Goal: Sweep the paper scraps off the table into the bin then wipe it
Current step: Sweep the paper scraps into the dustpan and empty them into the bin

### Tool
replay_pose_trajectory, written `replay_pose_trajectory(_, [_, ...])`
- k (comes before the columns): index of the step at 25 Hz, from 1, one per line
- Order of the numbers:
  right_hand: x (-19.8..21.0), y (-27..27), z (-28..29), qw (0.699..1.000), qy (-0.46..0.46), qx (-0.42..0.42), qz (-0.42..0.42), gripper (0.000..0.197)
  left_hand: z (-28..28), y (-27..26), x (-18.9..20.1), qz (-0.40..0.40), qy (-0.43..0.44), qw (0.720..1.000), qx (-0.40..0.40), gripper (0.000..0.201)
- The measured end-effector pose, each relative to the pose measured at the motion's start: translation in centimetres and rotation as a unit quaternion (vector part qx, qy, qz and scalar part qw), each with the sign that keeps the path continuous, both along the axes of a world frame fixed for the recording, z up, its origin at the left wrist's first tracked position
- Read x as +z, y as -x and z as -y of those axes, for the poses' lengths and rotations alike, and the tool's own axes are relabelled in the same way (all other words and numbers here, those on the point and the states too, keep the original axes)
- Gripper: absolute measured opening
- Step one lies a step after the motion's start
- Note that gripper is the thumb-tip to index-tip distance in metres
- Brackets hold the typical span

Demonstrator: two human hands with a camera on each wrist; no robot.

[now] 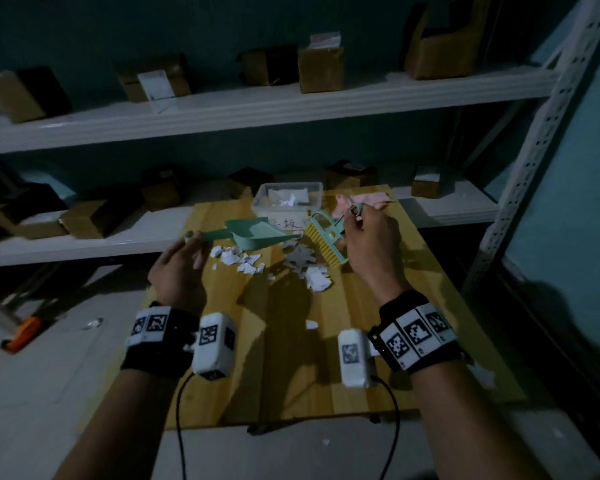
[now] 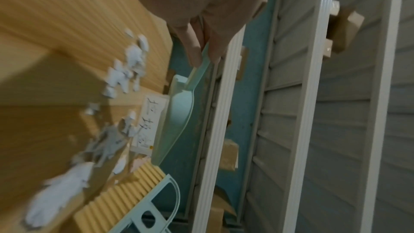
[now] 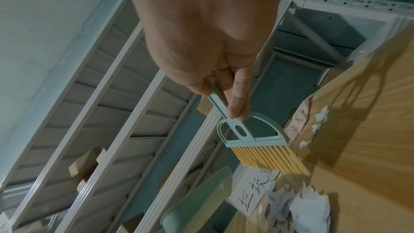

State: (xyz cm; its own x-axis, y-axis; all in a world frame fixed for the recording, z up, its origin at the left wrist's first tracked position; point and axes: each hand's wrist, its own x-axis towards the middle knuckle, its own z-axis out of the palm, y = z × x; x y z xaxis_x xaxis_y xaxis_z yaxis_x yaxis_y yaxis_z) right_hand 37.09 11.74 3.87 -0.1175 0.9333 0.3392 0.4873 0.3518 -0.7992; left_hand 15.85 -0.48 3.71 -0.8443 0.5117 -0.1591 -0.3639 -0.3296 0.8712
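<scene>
White paper scraps (image 1: 305,263) (image 2: 125,70) (image 3: 306,208) lie in loose heaps in the middle of the wooden table (image 1: 361,358). My left hand (image 1: 181,265) grips the handle of a mint-green dustpan (image 1: 257,232) (image 2: 179,112) (image 3: 197,199), held above the scraps at the left. My right hand (image 1: 371,240) (image 3: 224,91) pinches the handle of a small green brush with yellow bristles (image 1: 326,240) (image 3: 264,155) (image 2: 125,194), raised over the right heap. A clear plastic bin (image 1: 286,202) with paper inside stands at the table's far edge, a handwritten label on its front.
A pink cloth (image 1: 361,202) lies at the far right corner of the table. White metal shelves (image 1: 257,109) with cardboard boxes stand behind. One scrap (image 1: 310,324) lies alone nearer me. An orange tool (image 1: 25,332) and scraps lie on the floor at left.
</scene>
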Motion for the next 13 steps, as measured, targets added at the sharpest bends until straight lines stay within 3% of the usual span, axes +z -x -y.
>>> replay_pose_trajectory(7, [0.4, 0.7, 1.2, 0.997, -0.048, -0.007, 0.056, 0.027, 2.5, 1.7, -1.3, 0.073, -0.070, 0.995, -0.017, 0.032])
replay_pose_trajectory(13, [2.6, -2.6, -0.4, 0.995, -0.064, -0.048, 0.065, 0.031, 3.0, 3.9, -3.1, 0.117, -0.041, 0.990, -0.063, 0.033])
